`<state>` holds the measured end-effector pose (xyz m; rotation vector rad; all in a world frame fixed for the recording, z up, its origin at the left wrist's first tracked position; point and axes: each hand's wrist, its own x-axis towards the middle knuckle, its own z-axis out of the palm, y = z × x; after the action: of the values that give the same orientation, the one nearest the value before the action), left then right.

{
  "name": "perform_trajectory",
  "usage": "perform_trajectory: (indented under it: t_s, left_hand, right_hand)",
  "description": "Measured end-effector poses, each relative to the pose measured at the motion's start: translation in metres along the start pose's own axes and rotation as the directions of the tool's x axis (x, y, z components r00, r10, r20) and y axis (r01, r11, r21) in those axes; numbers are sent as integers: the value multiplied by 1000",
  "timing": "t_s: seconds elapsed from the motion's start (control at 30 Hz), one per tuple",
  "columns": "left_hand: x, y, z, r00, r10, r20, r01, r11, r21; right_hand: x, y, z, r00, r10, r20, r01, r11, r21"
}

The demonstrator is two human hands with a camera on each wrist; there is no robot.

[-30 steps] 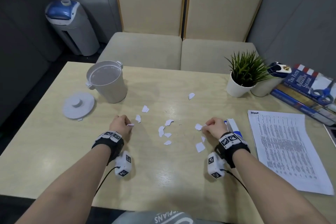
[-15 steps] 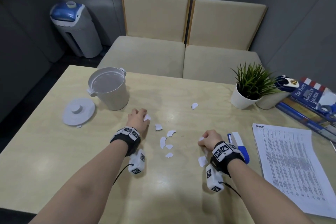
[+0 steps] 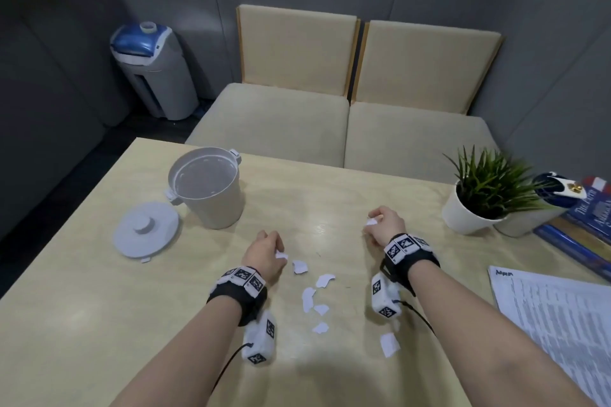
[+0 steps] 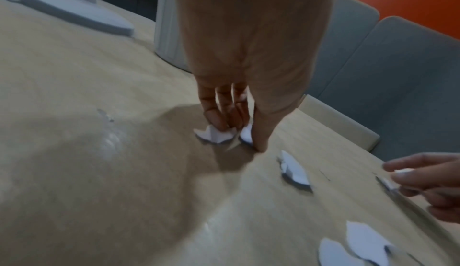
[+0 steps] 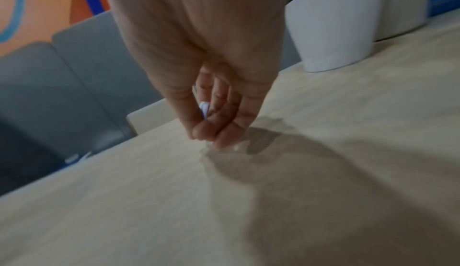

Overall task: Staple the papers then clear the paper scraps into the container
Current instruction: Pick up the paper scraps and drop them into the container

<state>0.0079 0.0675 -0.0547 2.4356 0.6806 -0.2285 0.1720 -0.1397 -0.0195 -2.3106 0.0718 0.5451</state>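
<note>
At centre frame, the left hand (image 3: 264, 253) pinches small torn white paper scraps (image 4: 215, 135) against the pale wooden table (image 3: 99, 274), while the right hand (image 3: 385, 226), right of centre, pinches another scrap (image 3: 372, 222). The open, round white plastic container (image 3: 206, 190) stands at upper left, nearer the left hand; 6 or so loose scraps (image 3: 312, 299) lie between the wrists.
</note>
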Motion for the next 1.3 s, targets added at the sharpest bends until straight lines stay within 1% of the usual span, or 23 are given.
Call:
perform_trajectory:
  t_s: [0.1,0.17,0.23,0.37,0.53,0.6,0.63,0.67,0.73,0.77,0.83,0.87,0.9,0.97,1.0,1.03,1.07,1.1,1.13,1.17,1.2,1.27,1.3]
  left_hand:
    - [0,-2,-2,998,-11,58,11,1000,0]
    - [-1,-3,-4,997,-3,75,3,1000,-3]
    - [0,-5,-5,997,5,82,-4,1000,-13]
    - [2,-5,-9,992,18,128,-19,1000,7]
    - [5,-3,-11,987,27,161,-36,998,53]
    - [4,-1,-13,988,9,154,-17,999,50]
    - [4,0,-14,990,-5,144,-2,999,49]
    - [3,1,-14,991,-17,132,10,999,50]
    - [0,6,-17,991,-11,135,7,1000,31]
    - [-1,10,-20,988,11,154,-12,1000,5]
    - [-5,23,-33,981,86,177,-78,996,-52]
    - [-7,31,-43,980,124,155,-109,989,-103]
    - [-8,38,-57,983,152,107,-134,978,-160]
    - [-12,49,-88,985,165,-51,-172,959,-226]
    - [-12,51,-106,977,153,-146,-184,954,-236]
    - [-13,52,-124,961,128,-247,-191,949,-250]
    - [-13,50,-141,934,88,-347,-186,948,-259]
    - [-12,45,-158,899,42,-435,-165,955,-249]
    - [-9,39,-172,868,-9,-497,-118,968,-223]
    - [-5,32,-183,850,-53,-523,-54,981,-188]
    - [-1,24,-192,852,-90,-515,17,989,-145]
    - [6,8,-200,884,-147,-443,134,989,-59]
    - [8,2,-200,894,-168,-415,174,984,-24]
  right_hand:
    - [18,-1,16,999,-29,-32,23,983,-181]
    - [22,-6,22,998,-22,-53,8,969,-248]
    - [26,-10,23,999,-5,-43,-9,947,-321]
    - [29,-13,18,998,60,2,-55,935,-352]
    - [22,1,13,988,58,145,-16,961,-278]
    - [15,10,12,978,45,201,-3,979,-204]
    - [10,13,11,980,40,195,-12,990,-142]
    - [8,18,10,988,35,150,-23,997,-76]
    - [6,26,5,998,58,-3,-58,997,42]
    - [7,29,3,996,70,-57,-66,995,80]
    - [9,30,2,994,83,-74,-77,994,81]
    - [9,28,2,996,76,-56,-72,996,59]
    - [11,25,2,996,76,-44,-74,996,49]
    - [12,18,3,996,91,-6,-90,993,70]
    - [13,15,4,995,96,8,-96,993,70]
    - [16,13,5,996,89,10,-89,995,52]
    - [16,10,5,996,82,21,-82,996,18]
    - [16,8,4,996,79,38,-79,997,-2]
    - [16,7,4,995,81,55,-81,997,-2]
    - [18,8,4,992,91,83,-92,996,11]
    - [17,9,5,986,104,130,-110,993,35]
    - [17,14,11,960,141,241,-175,976,128]
    - [12,13,13,942,158,295,-215,961,174]
